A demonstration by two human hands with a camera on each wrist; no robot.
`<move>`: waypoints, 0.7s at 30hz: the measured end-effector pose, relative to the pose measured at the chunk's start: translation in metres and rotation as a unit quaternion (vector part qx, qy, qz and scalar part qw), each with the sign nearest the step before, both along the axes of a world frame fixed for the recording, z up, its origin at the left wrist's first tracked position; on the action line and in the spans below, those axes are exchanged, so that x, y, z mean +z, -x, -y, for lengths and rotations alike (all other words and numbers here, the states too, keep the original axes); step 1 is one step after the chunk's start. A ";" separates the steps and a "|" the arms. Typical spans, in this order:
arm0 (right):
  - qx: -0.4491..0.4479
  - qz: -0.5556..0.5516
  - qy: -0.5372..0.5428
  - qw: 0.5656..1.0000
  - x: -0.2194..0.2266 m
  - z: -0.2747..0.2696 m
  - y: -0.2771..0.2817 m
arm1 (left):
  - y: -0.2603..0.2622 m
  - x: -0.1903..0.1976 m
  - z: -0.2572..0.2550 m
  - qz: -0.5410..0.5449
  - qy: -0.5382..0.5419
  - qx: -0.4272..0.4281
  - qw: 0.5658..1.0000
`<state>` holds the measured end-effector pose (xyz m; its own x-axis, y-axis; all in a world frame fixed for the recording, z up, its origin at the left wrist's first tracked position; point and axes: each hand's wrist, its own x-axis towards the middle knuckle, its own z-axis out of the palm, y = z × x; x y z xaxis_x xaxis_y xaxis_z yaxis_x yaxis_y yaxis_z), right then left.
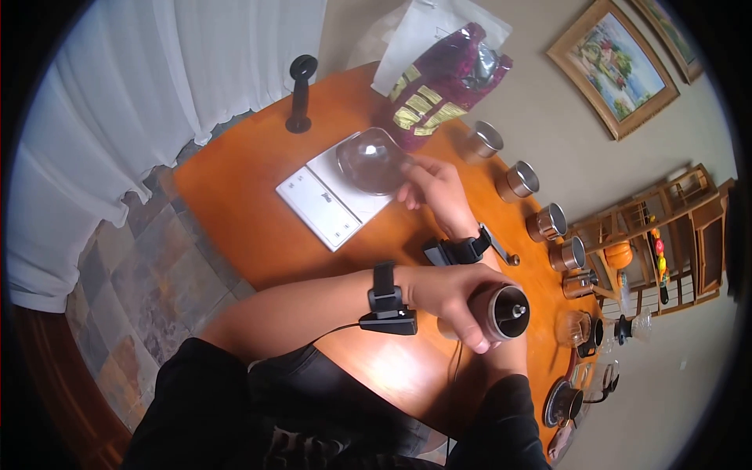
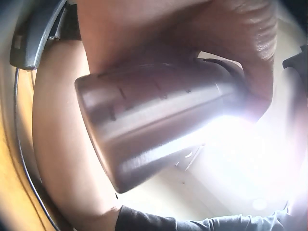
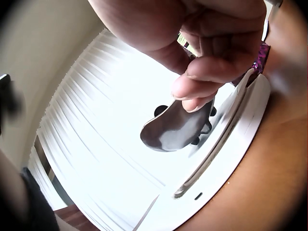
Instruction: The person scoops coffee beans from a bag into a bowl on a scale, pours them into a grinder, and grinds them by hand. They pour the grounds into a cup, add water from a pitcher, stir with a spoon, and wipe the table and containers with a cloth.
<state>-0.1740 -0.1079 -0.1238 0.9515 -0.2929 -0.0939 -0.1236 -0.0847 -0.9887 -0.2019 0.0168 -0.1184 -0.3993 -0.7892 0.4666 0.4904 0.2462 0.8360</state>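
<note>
My left hand (image 1: pixel 454 301) grips a metal coffee grinder body (image 1: pixel 479 312) tilted toward the head camera. Its open top shows a dark inside with a central shaft. In the left wrist view, the smooth cylinder (image 2: pixel 149 125) lies sideways under my curled fingers. My right hand (image 1: pixel 439 192) reaches beyond the crossed left arm and pinches the rim of a round see-through bowl (image 1: pixel 368 160) over the white scale (image 1: pixel 317 200). The right wrist view shows the bowl's shiny curved surface (image 3: pixel 175 130) below my bent fingertips. A crank handle (image 1: pixel 501 244) lies beside my right wrist.
A purple coffee bag (image 1: pixel 439 94) and white bag (image 1: pixel 458 19) stand behind the scale. An upright black tool (image 1: pixel 300 98) is at the far left. Several metal cups (image 1: pixel 518 182) and glass coffee ware (image 1: pixel 576 329) line the right side. A wooden rack (image 1: pixel 677 204) stands beyond.
</note>
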 end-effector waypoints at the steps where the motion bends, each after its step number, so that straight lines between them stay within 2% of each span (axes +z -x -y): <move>1: -0.001 -0.002 0.003 1.000 -0.002 0.000 -0.002 | 0.000 0.000 0.002 -0.006 -0.003 0.003 1.000; 5: 0.002 -0.015 -0.014 1.000 0.002 -0.002 0.001 | 0.000 -0.003 0.001 -0.026 -0.018 0.013 0.999; 7: -0.033 0.023 0.047 0.998 0.007 0.004 0.012 | 0.001 -0.004 0.002 -0.021 -0.023 0.007 1.000; 9: -0.063 0.063 0.126 0.988 0.016 0.019 0.034 | 0.002 -0.001 0.000 0.037 -0.028 0.034 0.998; 10: -0.085 0.072 0.193 0.975 0.021 0.030 0.049 | 0.003 -0.001 -0.001 0.066 -0.028 0.048 0.996; 11: -0.086 0.039 0.287 0.953 0.025 0.044 0.065 | 0.009 -0.003 -0.001 0.041 -0.010 0.052 0.998; 15: -0.031 -0.038 0.565 0.824 0.035 0.069 0.131 | 0.019 -0.003 -0.004 0.123 -0.011 0.005 0.992; 19: 0.042 -0.027 0.582 0.811 0.009 0.083 0.154 | 0.024 -0.005 -0.006 0.121 -0.047 0.029 0.991; 21: 0.019 -0.055 0.579 0.813 0.003 0.085 0.157 | 0.023 -0.008 -0.004 0.099 -0.072 0.046 0.991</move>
<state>-0.3307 -0.1928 -0.1211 0.9664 -0.2160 0.1393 -0.1811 -0.9569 -0.2272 -0.2245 0.0204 -0.1262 -0.3959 -0.8786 0.2670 0.2945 0.1539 0.9432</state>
